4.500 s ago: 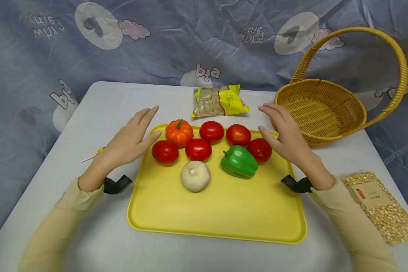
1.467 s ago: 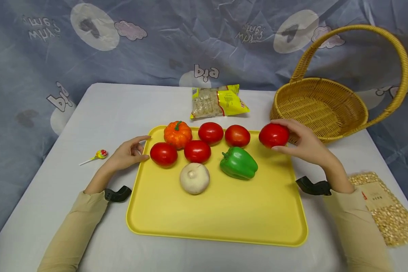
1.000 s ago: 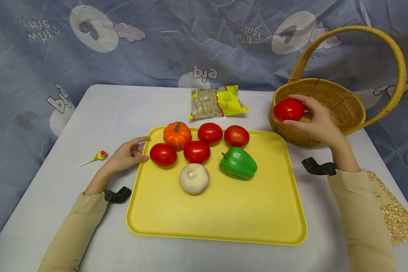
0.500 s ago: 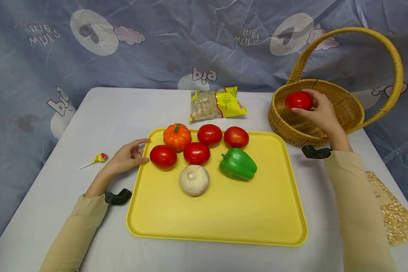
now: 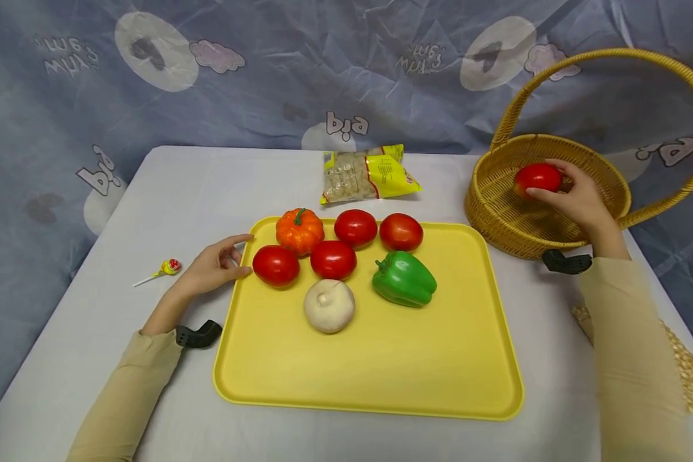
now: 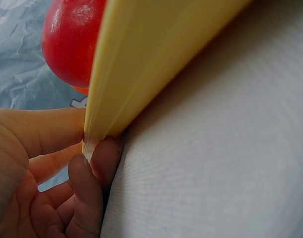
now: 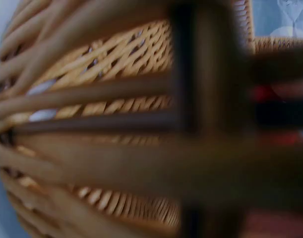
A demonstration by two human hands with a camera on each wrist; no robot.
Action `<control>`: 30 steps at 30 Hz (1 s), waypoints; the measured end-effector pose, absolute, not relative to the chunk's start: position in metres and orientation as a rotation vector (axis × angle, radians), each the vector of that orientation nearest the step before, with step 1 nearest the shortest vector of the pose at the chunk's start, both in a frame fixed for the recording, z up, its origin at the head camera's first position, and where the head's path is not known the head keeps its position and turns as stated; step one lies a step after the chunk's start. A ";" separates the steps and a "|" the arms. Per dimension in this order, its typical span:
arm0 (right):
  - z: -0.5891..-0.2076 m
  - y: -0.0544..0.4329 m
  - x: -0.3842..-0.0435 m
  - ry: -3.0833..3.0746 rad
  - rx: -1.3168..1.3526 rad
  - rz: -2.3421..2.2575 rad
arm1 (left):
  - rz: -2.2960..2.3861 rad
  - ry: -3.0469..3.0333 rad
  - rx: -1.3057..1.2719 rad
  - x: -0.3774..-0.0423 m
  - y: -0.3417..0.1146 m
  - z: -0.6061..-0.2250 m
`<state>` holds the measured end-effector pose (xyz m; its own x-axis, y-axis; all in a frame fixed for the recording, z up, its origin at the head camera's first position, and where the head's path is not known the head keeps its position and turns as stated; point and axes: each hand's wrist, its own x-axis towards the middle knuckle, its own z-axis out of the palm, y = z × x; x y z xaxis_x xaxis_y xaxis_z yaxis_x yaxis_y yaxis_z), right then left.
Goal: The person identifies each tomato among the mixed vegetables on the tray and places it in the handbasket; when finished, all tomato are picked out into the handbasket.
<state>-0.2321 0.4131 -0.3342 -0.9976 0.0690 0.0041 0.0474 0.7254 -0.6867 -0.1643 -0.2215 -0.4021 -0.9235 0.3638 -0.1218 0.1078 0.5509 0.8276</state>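
My right hand (image 5: 583, 196) grips a red tomato (image 5: 537, 178) inside the wicker basket (image 5: 496, 224), thumb on the near side and fingers on the far side. Blurred basket weave (image 7: 116, 163) fills the right wrist view and hides most of that hand. My left hand (image 5: 210, 266) is at the left rim of the yellow tray (image 5: 381, 366). In the left wrist view, its thumb and fingers pinch the tray's edge. Several more tomatoes (image 5: 333, 260) lie on the tray, along with an orange pumpkin (image 5: 300, 232), a green bell pepper (image 5: 404, 279) and a round whitish mushroom (image 5: 329, 306).
Behind the tray lies a yellow and clear snack bag (image 5: 369, 173). A lollipop (image 5: 164, 269) is left of my left hand. Under my right sleeve, a packet of pale kernels (image 5: 690, 372) is partly covered. The basket's tall handle (image 5: 629, 54) arches above my right hand.
My right hand has lifted the rightmost tomato off the tray and carried it right into the basket. My left hand has come down onto the tray's left rim. The basket has shifted slightly right.
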 end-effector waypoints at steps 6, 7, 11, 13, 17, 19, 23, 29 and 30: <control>-0.335 0.422 -0.236 -2.988 -0.042 1.044 | 1.327 2.503 0.384 -0.164 -0.221 -0.400; -0.336 0.422 -0.238 -3.008 -0.035 1.021 | 1.325 2.504 0.386 -0.163 -0.221 -0.400; -0.340 0.424 -0.241 -3.090 -0.029 0.956 | 1.328 2.503 0.394 -0.163 -0.221 -0.400; -0.340 0.424 -0.241 -3.122 -0.028 0.919 | 1.330 2.503 0.399 -0.163 -0.221 -0.400; -0.339 0.423 -0.241 -3.162 -0.046 0.847 | 1.342 2.497 0.406 -0.163 -0.222 -0.401; -0.338 0.423 -0.240 -3.161 -0.064 0.817 | 1.348 2.494 0.412 -0.162 -0.222 -0.402; -0.338 0.423 -0.239 -3.141 -0.092 0.786 | 1.351 2.500 0.416 -0.163 -0.222 -0.402; -0.338 0.423 -0.237 -3.100 -0.105 0.800 | 1.333 2.517 0.413 -0.164 -0.221 -0.402; -0.338 0.423 -0.237 -3.094 -0.112 0.806 | 1.332 2.516 0.414 -0.164 -0.221 -0.402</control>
<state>-0.2370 0.4235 -0.3378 -0.9959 0.0533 -0.0737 0.0825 0.8709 -0.4846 -0.1635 -0.2208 -0.4022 -0.9245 0.3684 -0.0974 0.1266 0.5380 0.8334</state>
